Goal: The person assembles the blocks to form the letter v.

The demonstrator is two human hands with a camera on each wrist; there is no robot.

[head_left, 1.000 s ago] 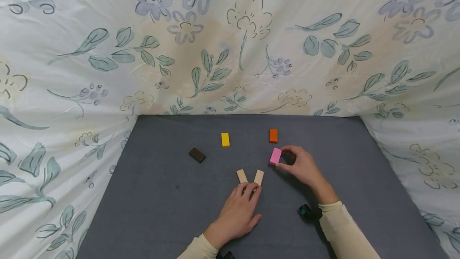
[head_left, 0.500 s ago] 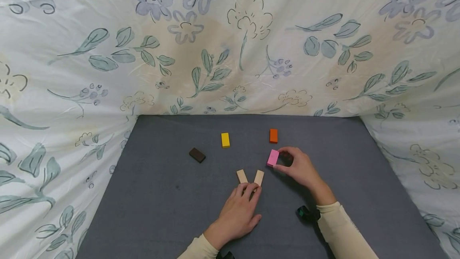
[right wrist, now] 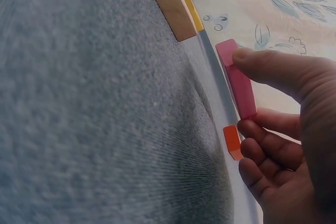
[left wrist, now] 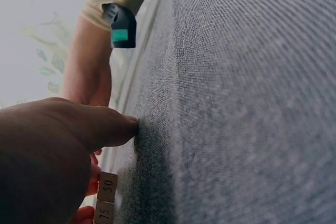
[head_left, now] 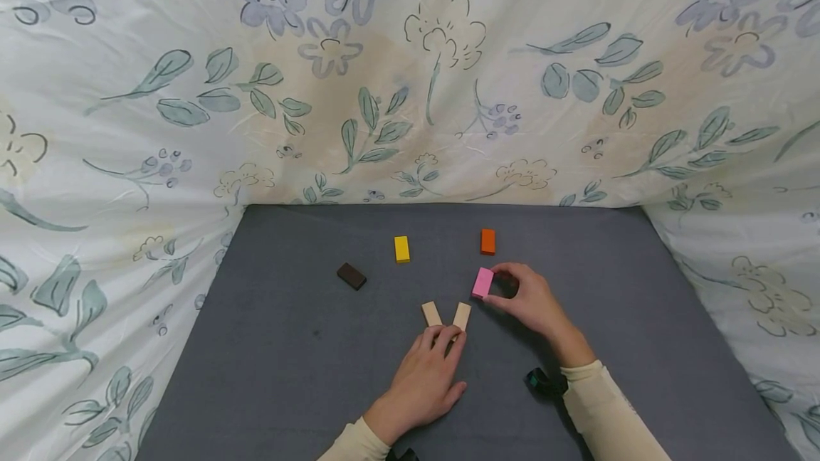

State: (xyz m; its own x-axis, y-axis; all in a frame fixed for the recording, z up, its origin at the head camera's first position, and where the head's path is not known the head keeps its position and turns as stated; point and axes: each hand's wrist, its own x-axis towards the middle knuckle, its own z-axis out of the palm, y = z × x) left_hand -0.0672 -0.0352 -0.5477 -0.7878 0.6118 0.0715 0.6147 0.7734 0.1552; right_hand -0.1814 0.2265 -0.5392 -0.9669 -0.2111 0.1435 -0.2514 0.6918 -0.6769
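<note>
Between thumb and fingertips my right hand (head_left: 537, 308) pinches a pink block (head_left: 482, 282), which stands out tilted in the right wrist view, thumb on its upper end. Two plain wooden blocks, a left one (head_left: 431, 313) and a right one (head_left: 461, 314), form a V whose near ends lie under the fingers of my left hand (head_left: 424, 377). That hand rests palm down with its thumb out to the side. In the left wrist view, two wooden block ends with printed numbers, an upper one (left wrist: 107, 187) and a lower one (left wrist: 104, 212), show beside fingertips.
On the grey cloth (head_left: 282, 375) lie a dark brown block (head_left: 351, 276) to the left, a yellow block (head_left: 401, 249) at the back and an orange block (head_left: 487, 242) behind the pink one. A flowered curtain (head_left: 384, 148) borders the cloth at the back and sides.
My right hand has moved a little left and toward me, carrying the pink block closer to the right-hand wooden block. The left hand stays where it was.
</note>
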